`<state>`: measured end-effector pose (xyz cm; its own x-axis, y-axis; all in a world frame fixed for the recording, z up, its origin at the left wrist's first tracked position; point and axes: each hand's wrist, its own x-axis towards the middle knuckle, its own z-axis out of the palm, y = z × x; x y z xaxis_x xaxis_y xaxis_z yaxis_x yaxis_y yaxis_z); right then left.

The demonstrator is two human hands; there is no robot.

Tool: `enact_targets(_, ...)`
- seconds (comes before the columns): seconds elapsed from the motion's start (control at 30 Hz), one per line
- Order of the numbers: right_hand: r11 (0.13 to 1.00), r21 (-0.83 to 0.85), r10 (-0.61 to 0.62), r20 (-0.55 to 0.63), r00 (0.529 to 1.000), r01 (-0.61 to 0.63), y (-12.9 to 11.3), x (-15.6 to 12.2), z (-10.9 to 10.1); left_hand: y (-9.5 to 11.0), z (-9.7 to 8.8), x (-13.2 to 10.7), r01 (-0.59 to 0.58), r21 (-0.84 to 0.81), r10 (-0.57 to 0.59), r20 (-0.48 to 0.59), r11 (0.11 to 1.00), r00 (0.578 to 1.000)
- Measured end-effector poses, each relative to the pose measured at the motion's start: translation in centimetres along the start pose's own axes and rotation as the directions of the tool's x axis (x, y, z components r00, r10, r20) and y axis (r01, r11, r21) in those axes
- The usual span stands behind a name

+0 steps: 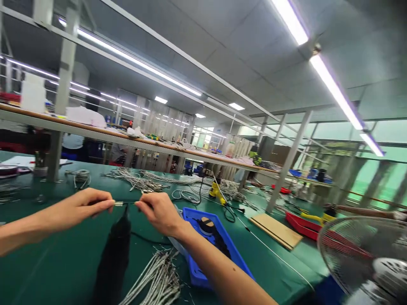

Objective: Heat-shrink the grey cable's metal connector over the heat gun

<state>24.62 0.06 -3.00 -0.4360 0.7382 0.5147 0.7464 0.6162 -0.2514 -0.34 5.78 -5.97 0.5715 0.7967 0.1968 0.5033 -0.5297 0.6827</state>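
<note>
One small pale, metallic-looking piece is being worked on, left of the middle of the frame, above the green table. The left hand has its thumb and index finger pinched together on the piece's left end. From the other side, the right hand clamps its fingers on a dark thin strand that runs to the piece, so the two hands hold one short line between them. Whether piece and strand are joined or only held end to end is too small to tell.

Just below this line stands the tip of a black tapered object, lower left of centre; contact with the strand cannot be made out.

As for progress, this single item looks to be partway through, since both hands are on it and it has not been put down. Much else appears to remain: a thick bundle of pale cables with frayed-looking ends lies at the lower centre, and another heap of cables lies beyond the hands. Which of these are finished and which untouched, I cannot tell. Right of the lower centre, a blue tray holds a round roll and a mass of small black pieces, which suggests that part of the supply is unused.
</note>
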Motion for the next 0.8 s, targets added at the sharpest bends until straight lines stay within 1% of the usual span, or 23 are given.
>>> enact_targets(0.07,1.0,-0.008,0.002,-0.014,1.0,-0.002,0.2,0.1,0.2,0.8,0.1,0.1,-0.004,-0.019,0.005,0.062,1.0,0.998)
enact_targets(0.1,1.0,-0.013,0.003,-0.017,1.0,-0.003,0.3,0.2,0.2,1.1,0.1,0.1,-0.001,-0.023,0.003,0.066,1.0,0.998)
enact_targets(0.23,0.999,-0.048,0.0,-0.02,1.0,-0.001,0.4,0.2,0.5,1.9,0.3,-0.2,0.03,-0.058,-0.028,0.038,0.998,0.999)
enact_targets(0.37,0.997,-0.076,0.008,-0.019,1.0,-0.009,0.7,0.1,0.9,2.2,0.6,-0.2,0.051,-0.122,-0.053,-0.014,0.991,0.998)
enact_targets(0.57,0.996,-0.094,-0.002,-0.017,1.0,0.0,1.2,-0.1,1.2,2.2,1.0,0.0,0.054,-0.132,-0.062,-0.058,0.99,0.996)
enact_targets(0.8,0.994,-0.109,-0.024,-0.021,0.999,0.022,1.2,-0.1,1.2,2.4,1.1,0.0,0.044,-0.13,-0.055,-0.086,0.991,0.995)
